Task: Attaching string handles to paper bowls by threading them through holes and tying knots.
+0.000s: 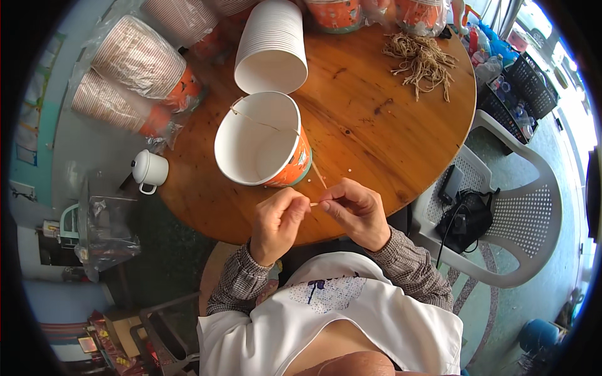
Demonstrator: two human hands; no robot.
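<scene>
A white-lined paper bucket (295,163) with an orange printed outside and a green base band stands on the table in front of my hands. Thin twine (319,176) runs from its right side down to my fingers, and another length crosses the bucket's mouth to the far left rim. My left hand (278,225) is closed, thumb and forefinger pinching the twine's end. Close beside it, my right hand (356,213) pinches the same twine, a short pale bit showing between the two. Both hands are just above the table's near edge, apart from the bucket.
Behind the bucket lies a nested stack of paper buckets (269,37); plastic-wrapped stacks (138,59) crowd the far left. A loose bundle of twine (423,59) lies far right on the round wooden table (376,138). A white enamel mug (150,169) sits left, a plastic chair (523,216) right.
</scene>
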